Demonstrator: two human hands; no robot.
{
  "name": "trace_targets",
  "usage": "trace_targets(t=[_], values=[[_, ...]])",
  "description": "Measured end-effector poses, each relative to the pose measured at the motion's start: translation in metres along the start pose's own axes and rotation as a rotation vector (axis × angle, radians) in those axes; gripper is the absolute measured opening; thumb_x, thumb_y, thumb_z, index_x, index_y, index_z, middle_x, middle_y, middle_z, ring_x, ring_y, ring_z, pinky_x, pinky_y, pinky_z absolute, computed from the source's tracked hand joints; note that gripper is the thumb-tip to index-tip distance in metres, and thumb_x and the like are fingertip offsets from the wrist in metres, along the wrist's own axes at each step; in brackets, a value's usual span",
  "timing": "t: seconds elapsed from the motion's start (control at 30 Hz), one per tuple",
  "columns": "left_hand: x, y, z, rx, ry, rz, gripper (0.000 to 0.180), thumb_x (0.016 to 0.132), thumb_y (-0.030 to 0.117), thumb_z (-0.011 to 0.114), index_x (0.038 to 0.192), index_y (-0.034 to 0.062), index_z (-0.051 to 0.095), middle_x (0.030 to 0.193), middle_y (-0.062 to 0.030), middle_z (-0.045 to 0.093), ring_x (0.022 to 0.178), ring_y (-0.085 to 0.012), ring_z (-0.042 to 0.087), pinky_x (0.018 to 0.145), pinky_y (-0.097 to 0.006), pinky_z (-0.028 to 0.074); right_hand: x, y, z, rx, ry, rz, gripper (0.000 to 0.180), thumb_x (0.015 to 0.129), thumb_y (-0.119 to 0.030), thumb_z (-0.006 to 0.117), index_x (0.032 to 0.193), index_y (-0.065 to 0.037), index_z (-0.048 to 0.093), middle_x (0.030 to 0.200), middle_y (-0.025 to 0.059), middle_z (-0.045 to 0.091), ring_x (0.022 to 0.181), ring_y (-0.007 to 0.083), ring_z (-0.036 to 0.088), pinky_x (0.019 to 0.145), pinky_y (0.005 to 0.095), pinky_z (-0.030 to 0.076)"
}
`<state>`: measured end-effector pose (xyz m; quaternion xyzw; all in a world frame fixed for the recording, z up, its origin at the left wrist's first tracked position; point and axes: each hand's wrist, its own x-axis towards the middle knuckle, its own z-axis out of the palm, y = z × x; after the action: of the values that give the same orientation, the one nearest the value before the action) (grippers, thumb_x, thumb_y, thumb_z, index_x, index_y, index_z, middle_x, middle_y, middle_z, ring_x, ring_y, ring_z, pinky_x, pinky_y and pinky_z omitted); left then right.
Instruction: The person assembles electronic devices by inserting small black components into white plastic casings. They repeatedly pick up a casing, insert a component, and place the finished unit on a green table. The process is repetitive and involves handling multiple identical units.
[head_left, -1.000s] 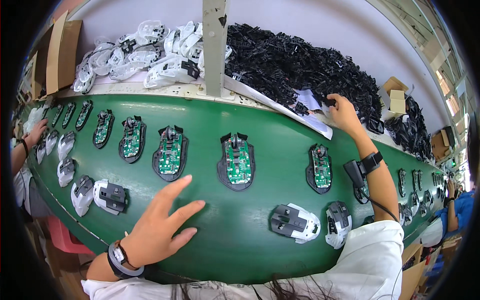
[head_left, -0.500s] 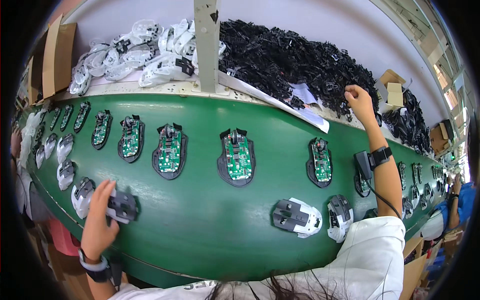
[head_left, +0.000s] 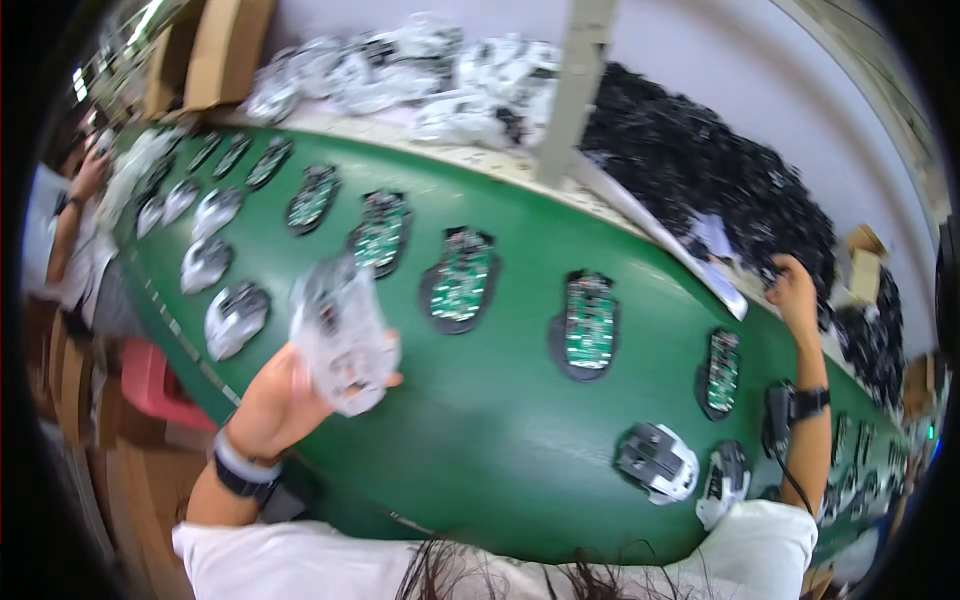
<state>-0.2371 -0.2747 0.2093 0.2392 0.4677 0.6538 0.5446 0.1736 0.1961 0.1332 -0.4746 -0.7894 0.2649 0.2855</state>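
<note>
My left hand [head_left: 275, 405] grips a white-and-grey mouse top shell [head_left: 350, 350], raised off the green bench with its hollow inner side showing; motion blurs it. At the far right my right hand [head_left: 797, 295] is by the near edge of a heap of small black plastic parts [head_left: 690, 150], its fingers curled together. Whether a part is between those fingertips cannot be made out. Between the hands, mouse bases with green circuit boards, such as this mouse base [head_left: 590, 320], lie in a row. One more mouse base [head_left: 720, 370] lies nearer my right forearm.
Two mouse top shells [head_left: 658, 462] lie at the near right, and several others [head_left: 237, 318] at the left. White shells [head_left: 470, 90] are piled on the back ledge beside a metal post [head_left: 575, 90]. Another person [head_left: 70, 220] is at the far left. A small carton [head_left: 862, 265] stands right.
My left hand has picked a mouse top shell up off the bench and turned it over. My right hand stays by the black parts, its fingers more curled. The whole view has swung left.
</note>
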Motion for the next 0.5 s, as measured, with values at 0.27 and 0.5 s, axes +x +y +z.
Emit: trace_targets(t=[0.27,0.5], values=[[0.056,0.003,0.013,-0.491,-0.178,-0.193,0.067,0.088,0.054,0.045,0.139,0.0119,0.034,0.128,-0.0215,0.049,0.083,-0.0288,0.059,0.064,-0.038,0.053,-0.01,-0.072,0.006,0.283,-0.024,0.084,0.033,0.085,-0.002,0.05,0.118,-0.006,0.055,0.078,-0.0005,0.052,0.063,0.0073,0.058,0.054,0.0188,0.046],[0.093,-0.021,0.038,-0.338,-0.341,-0.219,0.07,0.087,0.046,0.053,0.14,0.0071,0.031,0.13,-0.0181,0.049,0.081,-0.0221,0.059,0.064,-0.034,0.052,-0.11,-0.248,0.074,0.365,-0.699,-0.053,0.017,0.077,-0.008,0.072,0.093,-0.003,0.068,0.07,0.0001,0.065,0.064,0.0056,0.058,0.058,0.0211,0.045]])
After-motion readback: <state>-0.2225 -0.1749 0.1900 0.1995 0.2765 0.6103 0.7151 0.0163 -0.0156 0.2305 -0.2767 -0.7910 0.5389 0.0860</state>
